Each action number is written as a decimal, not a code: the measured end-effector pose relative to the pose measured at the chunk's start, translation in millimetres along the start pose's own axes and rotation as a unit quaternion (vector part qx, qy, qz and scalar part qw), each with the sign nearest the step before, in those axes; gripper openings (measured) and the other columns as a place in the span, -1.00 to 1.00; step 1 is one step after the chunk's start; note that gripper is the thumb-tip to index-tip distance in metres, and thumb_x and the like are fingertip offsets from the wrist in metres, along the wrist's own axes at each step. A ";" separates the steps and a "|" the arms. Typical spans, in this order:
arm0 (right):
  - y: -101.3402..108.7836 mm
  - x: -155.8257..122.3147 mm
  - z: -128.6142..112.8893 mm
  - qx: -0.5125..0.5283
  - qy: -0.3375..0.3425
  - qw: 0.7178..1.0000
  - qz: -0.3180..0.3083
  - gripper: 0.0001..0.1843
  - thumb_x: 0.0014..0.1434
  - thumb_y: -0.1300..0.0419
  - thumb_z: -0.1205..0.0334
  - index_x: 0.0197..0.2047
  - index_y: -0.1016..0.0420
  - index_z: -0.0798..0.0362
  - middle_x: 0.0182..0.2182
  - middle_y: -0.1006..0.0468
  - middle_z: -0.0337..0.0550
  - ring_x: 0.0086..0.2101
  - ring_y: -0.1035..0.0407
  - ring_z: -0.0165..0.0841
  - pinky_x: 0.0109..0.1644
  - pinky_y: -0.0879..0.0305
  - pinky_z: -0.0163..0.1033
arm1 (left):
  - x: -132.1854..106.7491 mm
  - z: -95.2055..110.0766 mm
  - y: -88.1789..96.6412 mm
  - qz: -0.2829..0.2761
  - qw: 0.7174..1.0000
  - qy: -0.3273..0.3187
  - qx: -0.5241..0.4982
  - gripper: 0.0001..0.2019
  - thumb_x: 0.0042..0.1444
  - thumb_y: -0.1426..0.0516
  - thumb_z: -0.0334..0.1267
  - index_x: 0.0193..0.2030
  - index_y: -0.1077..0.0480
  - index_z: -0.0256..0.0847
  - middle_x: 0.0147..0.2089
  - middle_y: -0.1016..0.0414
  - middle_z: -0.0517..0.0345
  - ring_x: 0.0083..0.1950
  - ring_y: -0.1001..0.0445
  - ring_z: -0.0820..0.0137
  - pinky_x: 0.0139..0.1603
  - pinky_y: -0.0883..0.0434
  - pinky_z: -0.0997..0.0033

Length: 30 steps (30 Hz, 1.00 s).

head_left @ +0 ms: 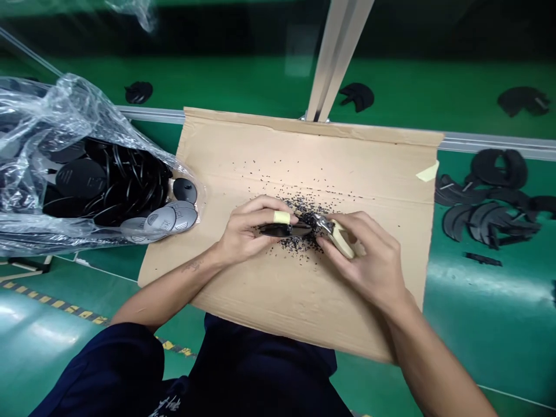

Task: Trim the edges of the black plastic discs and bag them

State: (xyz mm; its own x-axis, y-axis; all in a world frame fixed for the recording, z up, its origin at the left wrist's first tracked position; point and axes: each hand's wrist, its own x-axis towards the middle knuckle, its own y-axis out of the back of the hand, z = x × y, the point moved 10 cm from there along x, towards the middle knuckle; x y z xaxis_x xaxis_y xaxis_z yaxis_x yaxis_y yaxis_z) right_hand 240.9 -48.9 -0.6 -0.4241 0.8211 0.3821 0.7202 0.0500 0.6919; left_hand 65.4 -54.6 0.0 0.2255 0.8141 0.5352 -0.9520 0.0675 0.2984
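Observation:
My left hand (249,229) is closed around a glossy black disc (286,230), seen nearly edge-on. Yellow tape wraps one finger of that hand. In my right hand (369,249) is a pair of nippers (339,234) with cream handles, and its metal jaws meet or nearly meet the disc's right edge. Whether the jaws grip the rim I cannot tell. Below both hands, small black plastic bits (299,249) are scattered thickly over a cardboard sheet (260,301).
On the left a clear plastic bag (73,110) holds many black discs (82,178), with grey-looking discs (163,222) at its mouth. Curved black parts (482,223) lie on the green surface at right. A metal frame post (336,58) rises behind the cardboard.

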 end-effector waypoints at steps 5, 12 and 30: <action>-0.1 -1.0 -2.3 0.116 -0.011 0.993 0.024 -0.74 0.25 -0.31 0.23 0.01 -0.51 0.00 -0.19 -0.62 -0.08 -0.26 -0.51 -0.28 -0.29 -0.42 -0.20 | -3.4 5.4 -4.2 -0.004 1.000 -0.009 -0.023 -0.83 0.18 -0.30 -0.42 -0.09 -0.52 -0.23 -0.09 -0.60 0.06 -0.03 -0.59 0.40 0.01 -0.56 0.37; -0.3 -14.9 -42.8 -0.028 0.183 0.982 0.041 -0.79 0.31 -0.22 0.29 0.01 -0.51 0.09 -0.26 -0.65 -0.02 -0.33 -0.49 -0.29 -0.34 -0.30 -0.18 | -7.4 6.1 -18.1 -0.059 0.993 -0.037 0.101 -0.65 0.21 -0.22 -0.46 0.14 -0.43 -0.23 -0.08 -0.59 0.02 -0.07 -0.54 0.36 -0.05 -0.52 0.30; -1.2 -2.7 -11.2 -0.137 0.149 0.979 -0.028 -0.76 0.35 -0.17 0.22 0.03 -0.54 0.06 -0.23 -0.65 -0.06 -0.31 -0.40 -0.30 -0.28 -0.20 -0.17 | -6.0 4.4 -19.6 -0.063 0.998 -0.012 -0.002 -0.75 0.22 -0.16 -0.51 0.00 -0.51 -0.23 -0.10 -0.61 0.02 -0.05 -0.59 0.40 -0.04 -0.57 0.36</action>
State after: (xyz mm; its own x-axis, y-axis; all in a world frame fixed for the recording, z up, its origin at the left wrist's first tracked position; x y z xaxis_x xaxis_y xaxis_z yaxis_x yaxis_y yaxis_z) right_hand 235.1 -57.5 4.4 -0.6294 0.6163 0.4733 0.5342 -0.0991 0.8395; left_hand 83.7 -63.4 -5.5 0.3478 0.7855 0.5119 -0.9166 0.1701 0.3617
